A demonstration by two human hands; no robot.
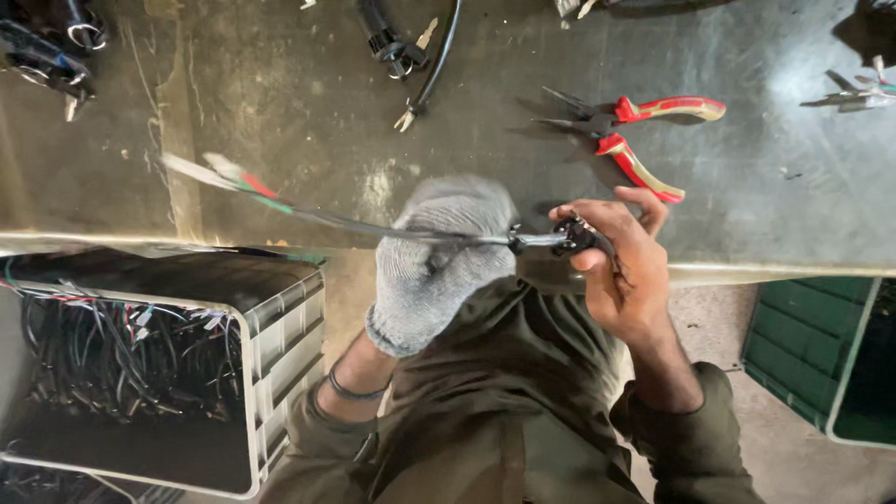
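Two hands (448, 252) (621, 266) grip cable (355, 224) near pliers (644, 140), crate (280, 345)

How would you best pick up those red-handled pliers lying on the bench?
Take the pliers by the two red handles, coming from the right: the handles splay out that way and lie bare on the bench, while the thin dark jaws point left.

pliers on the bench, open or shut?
Open. The red-handled pliers lie flat on the metal bench, handles spread apart and the two jaw tips separated, beyond the bare right hand.
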